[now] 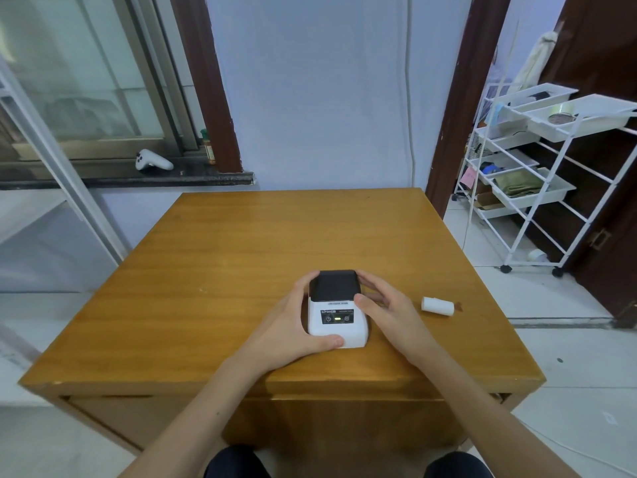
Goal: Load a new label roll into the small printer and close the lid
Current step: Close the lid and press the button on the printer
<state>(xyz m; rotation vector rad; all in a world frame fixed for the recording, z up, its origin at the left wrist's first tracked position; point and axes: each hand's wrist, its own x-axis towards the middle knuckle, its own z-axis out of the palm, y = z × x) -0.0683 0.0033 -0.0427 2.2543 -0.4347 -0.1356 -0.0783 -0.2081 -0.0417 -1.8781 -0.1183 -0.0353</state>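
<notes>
A small white printer [336,320] with a black lid [333,285] stands on the wooden table [213,270], lid down, a green light lit on its front panel. My left hand [296,326] wraps its left side, thumb on the front lower corner. My right hand [382,305] rests against its right side, thumb on the lid's front edge. A white label roll [437,306] lies on its side on the table, to the right of my right hand, untouched.
The table's front edge runs just below my wrists. A white wheeled rack [537,181] with trays stands on the floor at the right. A white game controller [151,161] and a jar [208,146] sit on the window ledge at back left.
</notes>
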